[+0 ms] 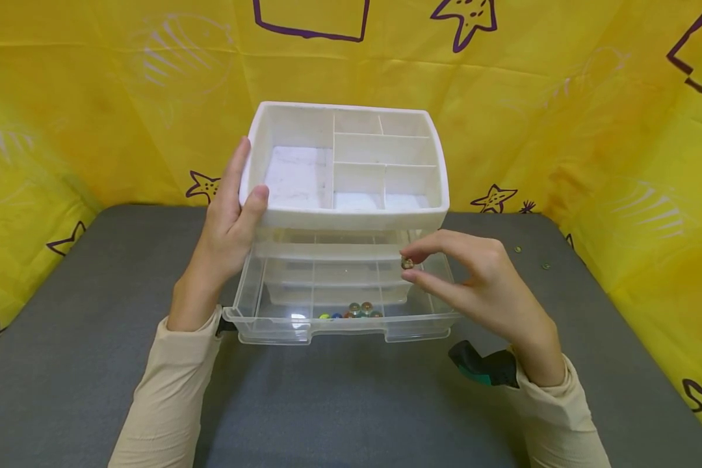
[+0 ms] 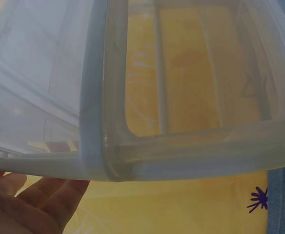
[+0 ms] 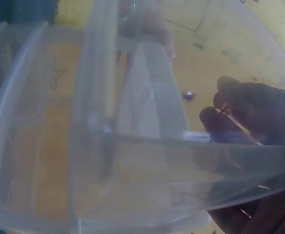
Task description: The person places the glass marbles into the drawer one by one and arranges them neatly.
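Note:
A white plastic drawer organizer [image 1: 351,220] with a compartmented top stands in the middle of the table. My left hand [image 1: 225,227] grips its upper left side, thumb at the front rim and fingers along the outer wall. Below, a clear drawer [image 1: 418,327] is pulled out toward me, with several glass marbles [image 1: 355,309] lying near its front. Over the drawer's right part, my right hand [image 1: 485,286] pinches a brownish glass marble [image 1: 407,262] between thumb and fingertips. In the right wrist view, that marble [image 3: 224,110] shows blurred behind the drawer's clear wall.
Two small greenish round pieces [image 1: 546,266] lie on the grey table [image 1: 339,403] at the right. Yellow cloth [image 1: 111,84] with sea-creature drawings hangs behind and at both sides. A black and green strap piece [image 1: 482,365] is at my right wrist.

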The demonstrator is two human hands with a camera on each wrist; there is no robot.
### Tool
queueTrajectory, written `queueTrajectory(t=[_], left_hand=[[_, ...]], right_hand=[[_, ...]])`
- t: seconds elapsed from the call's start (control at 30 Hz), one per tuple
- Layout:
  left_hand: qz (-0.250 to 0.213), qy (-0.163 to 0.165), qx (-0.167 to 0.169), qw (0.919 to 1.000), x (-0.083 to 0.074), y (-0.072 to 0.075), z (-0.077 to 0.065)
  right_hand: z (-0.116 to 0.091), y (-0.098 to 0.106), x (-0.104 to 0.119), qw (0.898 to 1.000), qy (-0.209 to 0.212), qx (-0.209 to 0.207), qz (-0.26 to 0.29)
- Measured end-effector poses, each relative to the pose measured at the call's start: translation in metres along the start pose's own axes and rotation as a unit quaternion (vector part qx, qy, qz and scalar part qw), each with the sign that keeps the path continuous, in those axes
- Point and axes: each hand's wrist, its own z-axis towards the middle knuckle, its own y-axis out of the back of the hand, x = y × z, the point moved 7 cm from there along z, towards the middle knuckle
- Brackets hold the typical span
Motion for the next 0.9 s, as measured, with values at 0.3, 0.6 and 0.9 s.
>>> queueTrajectory(t=[0.3,0.6,0.9], left_hand=[[-0.003,-0.007,-0.002,1.0000,0.000,0.000,0.000],[-0.006,-0.010,-0.002,0.9999,0.000,0.001,0.000],[-0.010,-0.002,0.000,0.9999,-0.001,0.000,-0.001]], right_hand=[[0.000,-0.004,0.001,1.000,0.001,0.015,0.011],[0.000,-0.008,0.005,0.999,0.014,0.024,0.024],[-0.001,-0.012,0.007,0.999,0.006,0.047,0.011]])
